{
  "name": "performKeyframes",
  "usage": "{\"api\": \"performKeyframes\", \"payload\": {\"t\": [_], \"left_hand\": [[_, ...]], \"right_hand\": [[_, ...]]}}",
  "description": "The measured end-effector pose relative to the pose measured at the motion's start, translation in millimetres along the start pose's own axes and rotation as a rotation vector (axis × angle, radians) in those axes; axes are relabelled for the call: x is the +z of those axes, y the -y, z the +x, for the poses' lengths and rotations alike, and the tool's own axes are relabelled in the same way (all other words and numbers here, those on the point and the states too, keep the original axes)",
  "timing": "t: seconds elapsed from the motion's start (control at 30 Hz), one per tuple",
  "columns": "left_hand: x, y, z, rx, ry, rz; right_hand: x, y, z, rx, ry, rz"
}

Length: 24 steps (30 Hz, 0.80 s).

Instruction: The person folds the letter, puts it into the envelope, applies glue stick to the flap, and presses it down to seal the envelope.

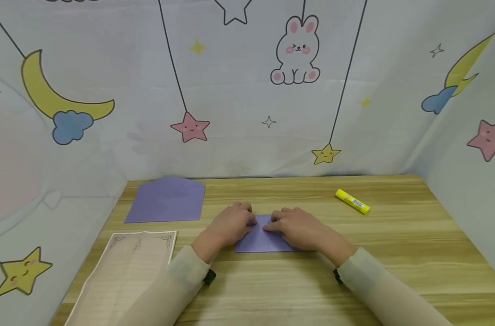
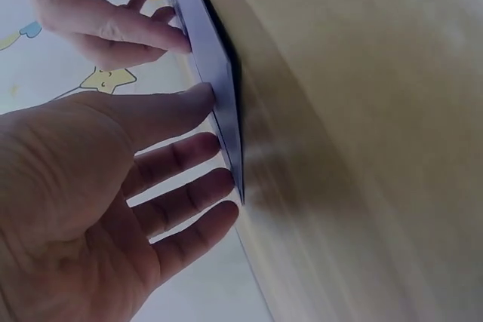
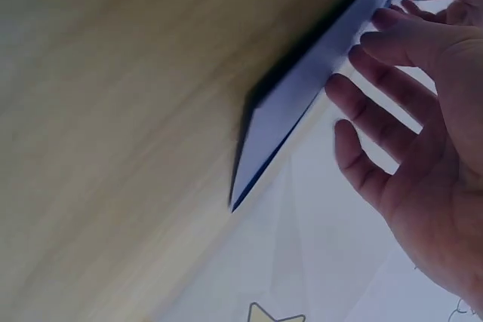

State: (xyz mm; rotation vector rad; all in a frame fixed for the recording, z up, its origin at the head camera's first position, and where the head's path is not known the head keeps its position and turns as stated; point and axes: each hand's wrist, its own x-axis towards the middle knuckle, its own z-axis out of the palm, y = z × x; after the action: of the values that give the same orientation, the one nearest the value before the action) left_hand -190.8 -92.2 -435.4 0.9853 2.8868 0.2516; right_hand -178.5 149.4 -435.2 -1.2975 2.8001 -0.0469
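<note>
Two hands (image 1: 230,222) (image 1: 299,228), two purple papers (image 1: 165,202) (image 1: 259,245), one bordered sheet (image 1: 125,276), one yellow glue stick (image 1: 352,201), one table (image 1: 418,253)

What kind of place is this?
Probably a craft table: there's purple paper, what looks like a glue stick, and a cartoon cloth hanging behind.

Soft, even light; a blurred shadow (image 2: 298,122) (left wrist view) crosses the tabletop (image 2: 377,111).
</note>
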Motion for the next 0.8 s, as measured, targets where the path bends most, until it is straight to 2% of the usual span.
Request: {"api": "performKeyframes", "payload": {"t": [0.13, 0.33, 0.57, 0.8], "left_hand": [[1.4, -4.9, -2.5, -0.018, 0.035, 0.015], [1.2, -18.2, -8.1, -0.020, 0.085, 0.076], [-1.4, -36.6, -10.3, -0.071, 0.151, 0.112], [1.6, -45.1, -8.9, -0.021, 0.207, 0.161]], "right_hand": [[-3, 2, -0.2, 0.029, 0.005, 0.030], [-5, 5, -11.3, 0.130, 0.014, 0.002], [-5, 11, -21.6, 0.177, 0.018, -0.010], [-8, 11, -30.1, 0.189, 0.026, -0.072]]}}
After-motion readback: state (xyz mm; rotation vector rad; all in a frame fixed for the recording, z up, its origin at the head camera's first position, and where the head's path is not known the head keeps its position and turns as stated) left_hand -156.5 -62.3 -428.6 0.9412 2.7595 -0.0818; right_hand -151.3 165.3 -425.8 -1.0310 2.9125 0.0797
